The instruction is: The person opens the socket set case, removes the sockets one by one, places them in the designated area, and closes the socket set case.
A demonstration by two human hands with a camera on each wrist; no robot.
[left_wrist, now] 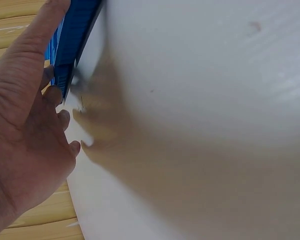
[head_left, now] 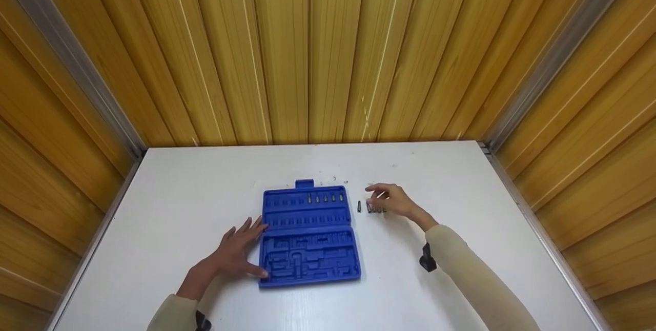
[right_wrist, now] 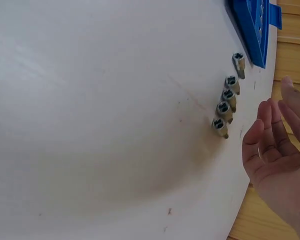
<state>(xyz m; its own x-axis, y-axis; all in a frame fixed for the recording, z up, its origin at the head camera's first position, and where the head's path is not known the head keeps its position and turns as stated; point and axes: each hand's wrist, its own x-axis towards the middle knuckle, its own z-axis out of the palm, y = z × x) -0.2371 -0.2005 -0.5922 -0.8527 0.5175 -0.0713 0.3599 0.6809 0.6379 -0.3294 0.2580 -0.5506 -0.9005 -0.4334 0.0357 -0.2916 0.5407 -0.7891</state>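
A blue plastic tool case lies unfolded on the white table, its moulded slots facing up. My left hand is spread along its left side, fingertips at the upper half's edge and thumb on the lower front corner. Several small metal bits stand in the top row of slots, toward the right. Beside the case, my right hand hovers over a row of loose metal bits, its fingers loosely bent with nothing visible between them. One bit lies a little apart, nearer the case.
The white table extends around the case on all sides. Yellow wood-look panels rise behind it and at both sides. Tiny dark marks dot the tabletop beyond the case. A latch tab juts from the case's far edge.
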